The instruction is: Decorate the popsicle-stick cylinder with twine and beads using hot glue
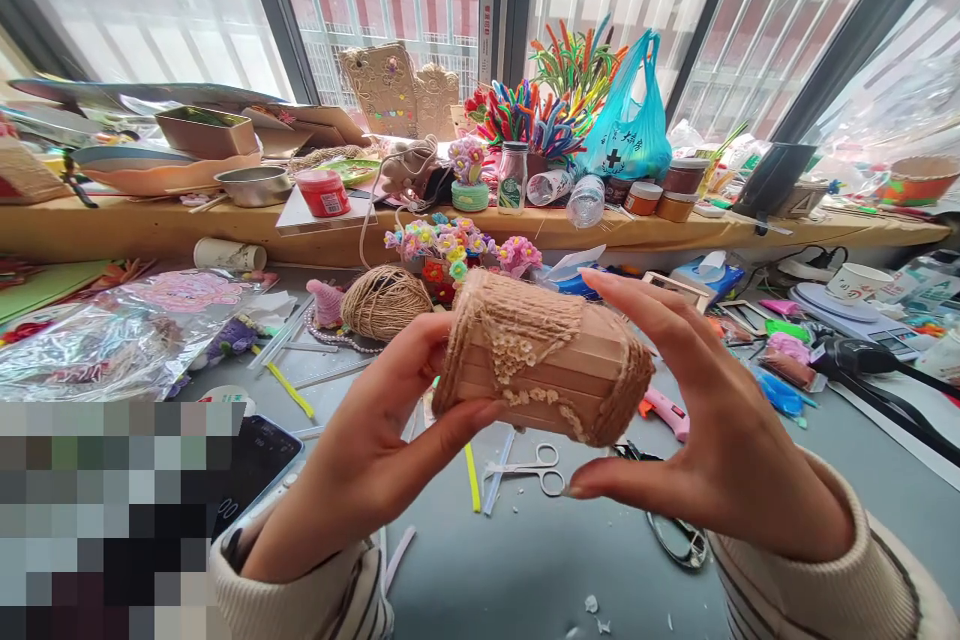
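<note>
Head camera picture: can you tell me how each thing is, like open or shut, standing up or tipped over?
craft-stick barrel: held sideways in the air, wrapped in twine.
left hand: gripping the barrel's left end.
right hand: pinching its right end.
scissors: lying flat, blades shut.
twine ball: wound up, lying still.
paper cup: tipped on its side.
phone: screen dark.

1. Bare grey tabletop [540, 570] lies open at the front middle
2. Small silver scissors [536, 468] and yellow-green plastic sticks [472, 475] lie just behind it
3. Twine-wrapped wooden-stick barrel [544, 355], clasped between left hand [367, 460] and right hand [720, 450], hangs above them
4. Round tan jute twine ball [384, 302] crowds the left, black corded tool [851, 360] the right
</note>
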`<act>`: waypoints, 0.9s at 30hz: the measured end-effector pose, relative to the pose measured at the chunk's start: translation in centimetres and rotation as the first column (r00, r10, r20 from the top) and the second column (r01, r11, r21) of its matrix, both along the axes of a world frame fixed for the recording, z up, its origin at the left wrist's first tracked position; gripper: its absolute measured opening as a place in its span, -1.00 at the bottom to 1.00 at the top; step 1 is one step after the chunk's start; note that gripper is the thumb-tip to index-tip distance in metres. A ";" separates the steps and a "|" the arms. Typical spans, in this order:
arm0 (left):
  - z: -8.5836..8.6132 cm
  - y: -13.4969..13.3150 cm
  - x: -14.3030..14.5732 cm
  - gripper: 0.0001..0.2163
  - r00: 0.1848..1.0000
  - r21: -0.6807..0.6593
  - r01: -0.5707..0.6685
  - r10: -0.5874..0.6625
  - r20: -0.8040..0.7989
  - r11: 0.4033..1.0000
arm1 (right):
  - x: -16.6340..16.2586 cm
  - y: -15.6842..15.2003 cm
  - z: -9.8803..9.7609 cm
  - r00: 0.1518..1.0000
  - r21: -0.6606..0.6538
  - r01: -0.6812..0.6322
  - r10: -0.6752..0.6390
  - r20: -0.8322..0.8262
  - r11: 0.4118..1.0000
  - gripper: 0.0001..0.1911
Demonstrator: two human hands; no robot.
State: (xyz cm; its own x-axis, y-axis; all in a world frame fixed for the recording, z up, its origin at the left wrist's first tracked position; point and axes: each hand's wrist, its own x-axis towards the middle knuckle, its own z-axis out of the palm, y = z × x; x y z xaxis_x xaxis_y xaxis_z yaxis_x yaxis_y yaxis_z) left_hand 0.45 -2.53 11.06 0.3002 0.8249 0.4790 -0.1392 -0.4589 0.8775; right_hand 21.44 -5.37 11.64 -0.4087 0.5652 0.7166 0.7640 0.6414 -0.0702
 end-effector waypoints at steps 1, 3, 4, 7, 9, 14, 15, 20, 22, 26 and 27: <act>0.0 0.1 -0.1 -0.77 1.000 0.006 0.005 -0.005 0.008 1.000 | 0.1 0.1 -0.1 1.000 -0.030 0.001 0.000 0.018 1.000 -0.02; -0.1 0.3 -0.4 -0.77 1.000 0.028 0.001 -0.001 0.001 1.000 | 0.1 0.4 -0.3 0.999 -0.063 -0.001 0.003 0.035 0.998 -0.03; 0.0 0.4 -0.6 -0.77 1.000 0.046 -0.002 0.003 -0.015 0.999 | 0.1 0.5 -0.4 0.999 -0.062 -0.002 0.005 0.037 0.998 -0.04; 0.1 0.6 -1.2 -0.73 0.989 0.113 0.060 -0.043 -0.144 0.992 | 0.0 0.8 -0.7 1.000 -0.021 -0.003 0.004 0.028 1.000 -0.10; 0.1 0.9 -1.6 -0.68 0.973 0.157 0.104 -0.068 -0.221 0.982 | 0.0 1.0 -0.9 1.000 0.007 -0.020 0.020 0.008 1.000 -0.15; -0.5 1.3 -2.5 -0.59 0.951 0.283 0.120 -0.028 -0.308 0.952 | -0.3 1.7 -1.2 0.995 0.055 -0.070 0.073 -0.064 0.996 -0.22; -0.6 1.3 -2.6 -0.57 0.950 0.316 0.117 -0.013 -0.312 0.942 | -0.4 1.8 -1.3 0.995 0.066 -0.067 0.072 -0.074 0.996 -0.23; -0.7 1.2 -2.6 -0.42 0.974 0.434 0.007 0.093 -0.208 0.901 | -0.4 2.1 -1.5 0.989 0.127 -0.044 0.061 -0.133 0.991 -0.24; -0.4 1.1 -2.5 -0.40 0.985 0.463 -0.055 0.123 -0.118 0.885 | -0.3 2.1 -1.6 0.987 0.152 -0.011 0.035 -0.156 0.988 -0.25; 0.2 1.1 -2.5 -0.56 0.974 0.552 -0.202 0.227 0.025 0.809 | -0.4 2.4 -1.7 0.981 0.204 0.058 -0.018 -0.194 0.977 -0.28; 0.3 1.0 -2.4 -0.62 0.967 0.570 -0.230 0.252 0.040 0.789 | -0.4 2.5 -1.7 0.979 0.207 0.068 -0.025 -0.202 0.976 -0.28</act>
